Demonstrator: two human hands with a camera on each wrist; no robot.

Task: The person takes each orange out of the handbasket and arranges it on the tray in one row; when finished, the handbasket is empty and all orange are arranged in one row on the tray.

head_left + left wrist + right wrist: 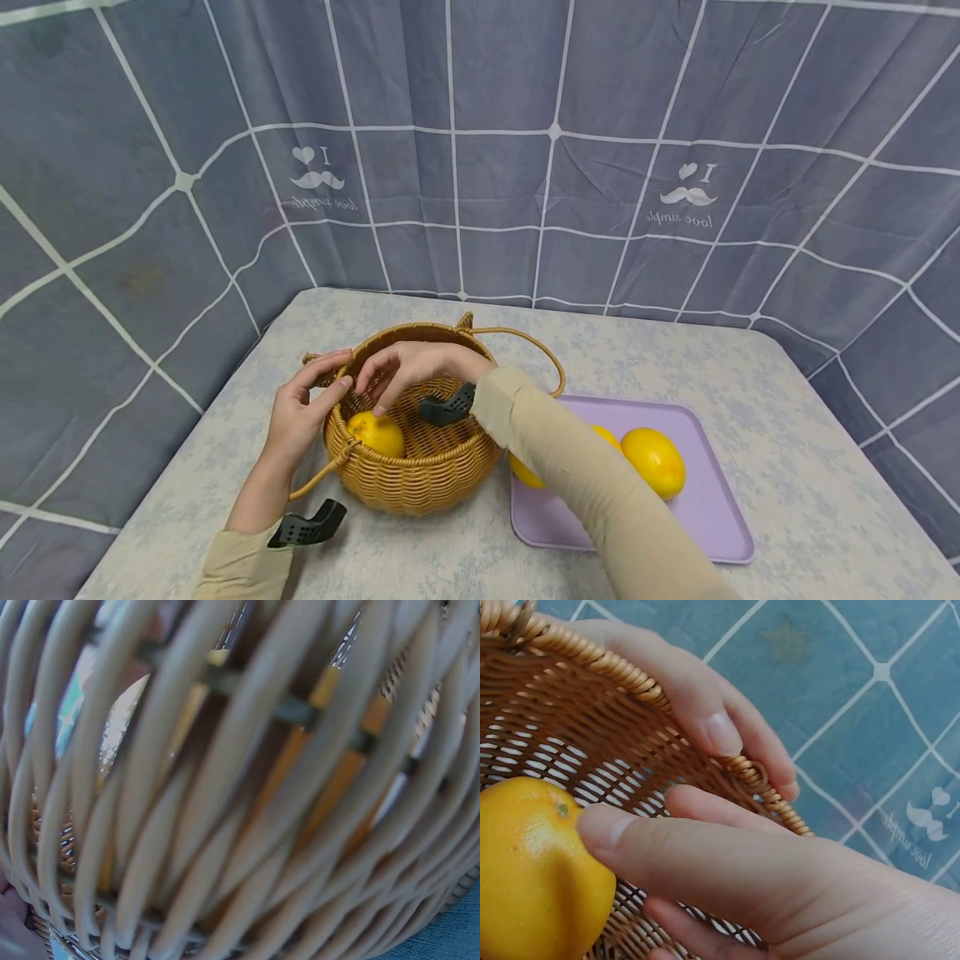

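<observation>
A round woven wicker basket [420,487] stands on the table, with a yellow fruit [377,435] inside near its left wall. My left hand [303,408] holds the basket's left rim, thumb over the edge and fingers along the outside. Inside the basket is my right hand [412,367], its fingers loosely spread and holding nothing. In the right wrist view its thumb [667,851] reaches the fruit's side near the stem spot; whether it touches cannot be told. The left wrist view shows mostly the blurred basket weave [225,780].
A lilac tray [712,500] lies right of the basket, bearing another yellow fruit [654,462] and more yellow fruit [527,473] partly hidden by my right forearm. One thin basket handle [536,343] arches out at the right. A tiled-pattern curtain [495,183] hangs behind the table.
</observation>
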